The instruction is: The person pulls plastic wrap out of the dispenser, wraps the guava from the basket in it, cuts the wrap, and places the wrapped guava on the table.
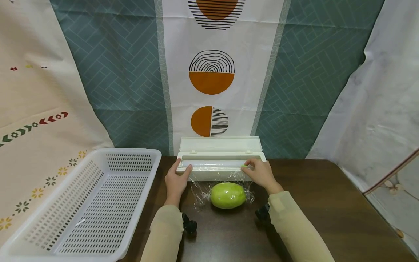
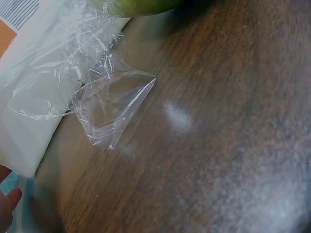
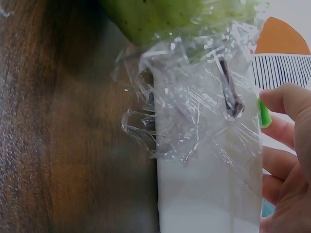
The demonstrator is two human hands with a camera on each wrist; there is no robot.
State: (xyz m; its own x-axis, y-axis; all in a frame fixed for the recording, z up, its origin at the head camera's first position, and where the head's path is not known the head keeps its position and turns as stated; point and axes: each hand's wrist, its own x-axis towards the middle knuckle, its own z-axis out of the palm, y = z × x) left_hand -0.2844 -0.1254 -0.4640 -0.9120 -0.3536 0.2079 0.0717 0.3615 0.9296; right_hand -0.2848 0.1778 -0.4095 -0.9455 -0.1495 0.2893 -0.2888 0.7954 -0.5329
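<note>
A white plastic wrap dispenser (image 1: pixel 209 174) lies on the table with its lid (image 1: pixel 220 144) raised and a roll of wrap (image 1: pixel 212 163) inside. My left hand (image 1: pixel 175 182) holds the dispenser's left end, thumb on its front edge. Between thumb and forefinger, my right hand (image 1: pixel 262 174) pinches a small green slide cutter (image 3: pixel 265 114) at the front edge, toward the right end. Clear plastic wrap (image 2: pixel 112 104) drapes down the dispenser's front in crumpled folds. A shiny green melon-like fruit (image 1: pixel 228 195), covered by the wrap, sits just in front of the dispenser.
A white perforated plastic basket (image 1: pixel 150 182) stands left of the dispenser. Dark brown wood forms the table (image 1: pixel 307 203). Patterned cloth (image 1: pixel 131 72) hangs behind the table's back edge, close to the raised lid.
</note>
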